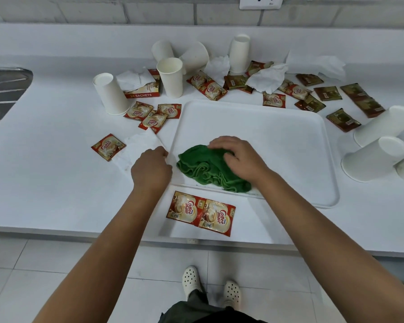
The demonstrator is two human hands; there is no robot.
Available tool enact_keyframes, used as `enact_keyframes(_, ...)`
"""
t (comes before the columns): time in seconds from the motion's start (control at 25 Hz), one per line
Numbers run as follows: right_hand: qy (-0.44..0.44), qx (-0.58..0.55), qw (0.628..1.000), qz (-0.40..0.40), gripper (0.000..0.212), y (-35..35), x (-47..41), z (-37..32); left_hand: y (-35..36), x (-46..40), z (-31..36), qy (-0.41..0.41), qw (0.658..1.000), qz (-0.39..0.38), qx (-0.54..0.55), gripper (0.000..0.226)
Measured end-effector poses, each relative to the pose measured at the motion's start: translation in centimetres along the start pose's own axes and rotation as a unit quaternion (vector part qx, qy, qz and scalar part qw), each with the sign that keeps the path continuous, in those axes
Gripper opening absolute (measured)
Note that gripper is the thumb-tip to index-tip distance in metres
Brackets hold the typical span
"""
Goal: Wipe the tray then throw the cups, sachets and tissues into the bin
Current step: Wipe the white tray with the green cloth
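Note:
A white tray (278, 127) lies on the white counter. My right hand (238, 157) presses a crumpled green cloth (203, 169) onto the tray's near left part, fingers curled over it. At the tray's left rim my left hand (152, 169) holds the edge, fingers bent out of sight. Several white paper cups stand or lie around: one upside down (111, 93), one upright (170, 76), others lying at the right (376, 158). Red creamer sachets (201, 213) and brown sachets (343, 120) are scattered about. Crumpled tissues (266, 78) lie behind the tray, another (140, 148) by my left hand.
A red sachet box (142, 89) with tissue in it sits behind the left cups. A steel sink drainer (2, 89) is at the far left. The counter's front edge runs below my forearms. A wall socket (261, 2) is above.

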State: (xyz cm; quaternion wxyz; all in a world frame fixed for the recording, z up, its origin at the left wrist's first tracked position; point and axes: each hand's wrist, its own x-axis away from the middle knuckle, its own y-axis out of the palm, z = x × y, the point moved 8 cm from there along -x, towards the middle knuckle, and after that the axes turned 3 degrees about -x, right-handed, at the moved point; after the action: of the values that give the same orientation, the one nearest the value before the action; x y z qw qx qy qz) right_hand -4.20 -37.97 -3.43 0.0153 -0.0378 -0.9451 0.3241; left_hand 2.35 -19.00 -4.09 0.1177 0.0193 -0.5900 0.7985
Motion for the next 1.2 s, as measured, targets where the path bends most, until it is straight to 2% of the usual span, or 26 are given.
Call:
enact_keyframes(0.04,0.004,0.029,0.999,0.046,0.047,-2.1,0.6,1.3,-0.7,0.5,1.0,0.025,0.998,0.033,-0.044,0.039)
enact_keyframes(0.12,0.001,0.104,0.989,0.103,0.045,-5.6,1.8,4.0,-1.7,1.1,3.9,0.127,0.989,0.073,-0.009,0.041)
enact_keyframes(0.16,0.004,0.137,0.983,0.119,0.045,-7.1,2.3,5.5,-1.4,1.4,5.8,0.209,0.976,0.047,0.032,0.043)
enact_keyframes(0.24,0.03,0.191,0.97,0.146,0.048,-9.9,3.3,8.3,0.7,2.2,9.3,0.36,0.927,-0.084,0.054,0.047)
enact_keyframes(0.32,0.059,0.23,0.96,0.15,0.05,-11.5,4.2,10.3,3.3,3.1,10.6,0.422,0.887,-0.186,-0.006,0.049)
enact_keyframes(0.36,0.067,0.246,0.956,0.145,0.051,-11.8,4.6,11.1,4.4,3.2,10.7,0.426,0.879,-0.206,-0.05,0.049)
enact_keyframes(0.44,0.08,0.267,0.951,0.134,0.052,-11.6,5.2,12.2,5.6,3.2,10.9,0.421,0.875,-0.199,-0.13,0.044)
enact_keyframes(0.6,0.092,0.281,0.943,0.151,0.054,-11.3,5.3,13.0,6.6,4.1,12.5,0.418,0.867,-0.195,-0.189,0.036)
enact_keyframes(0.68,0.094,0.283,0.942,0.153,0.058,-11.3,5.2,13.0,7.1,4.6,13.7,0.415,0.867,-0.207,-0.181,0.037)
enact_keyframes(0.92,0.101,0.242,0.949,0.177,0.05,-11.7,5.3,13.0,8.3,6.4,16.9,0.453,0.843,-0.245,-0.151,0.035)
enact_keyframes(1.2,0.1,0.207,0.956,0.181,0.048,-12.0,5.5,13.4,7.1,4.9,13.4,0.449,0.858,-0.238,-0.074,0.024)
